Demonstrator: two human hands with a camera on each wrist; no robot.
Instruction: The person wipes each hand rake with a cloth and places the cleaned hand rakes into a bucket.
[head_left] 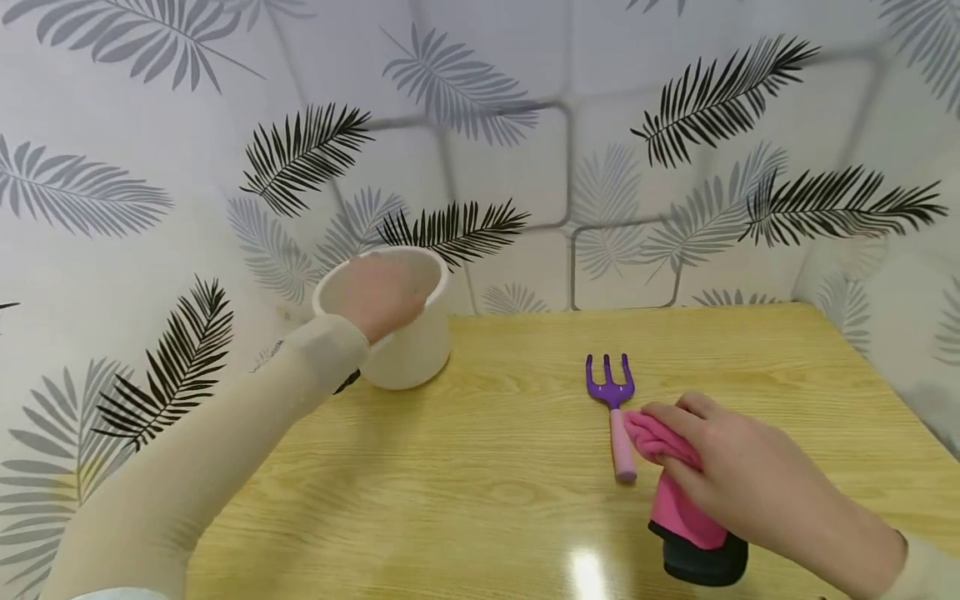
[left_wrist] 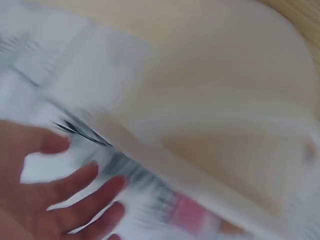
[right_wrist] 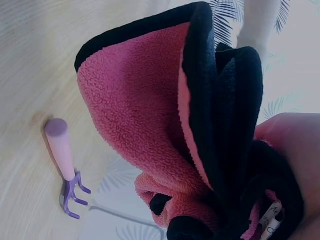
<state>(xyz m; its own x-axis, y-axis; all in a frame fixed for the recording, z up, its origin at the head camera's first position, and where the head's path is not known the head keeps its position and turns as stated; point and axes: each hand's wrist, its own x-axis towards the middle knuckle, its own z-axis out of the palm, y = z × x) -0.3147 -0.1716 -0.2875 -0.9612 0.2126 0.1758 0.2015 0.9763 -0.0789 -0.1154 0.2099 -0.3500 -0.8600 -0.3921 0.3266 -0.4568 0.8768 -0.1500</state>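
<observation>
A pink cloth with a black border (right_wrist: 135, 95) is bunched in my right hand (head_left: 742, 467), which grips it above the table's right side. Its folded lower part hangs below the fingers. My left hand (head_left: 382, 296), blurred, is over the mouth of a white pot (head_left: 412, 354) at the back left. In the left wrist view its fingers (left_wrist: 75, 180) are spread beside the pot's rim, with nothing between them. Just left of the cloth, a small hand fork with purple prongs and a pink handle (head_left: 611, 408) lies on the table, prongs pointing away.
The wood-grain table (head_left: 480, 467) runs back to a wall covering with a feather print (head_left: 525, 150). The pot stands close to that wall. A bright light reflection shows near the table's front.
</observation>
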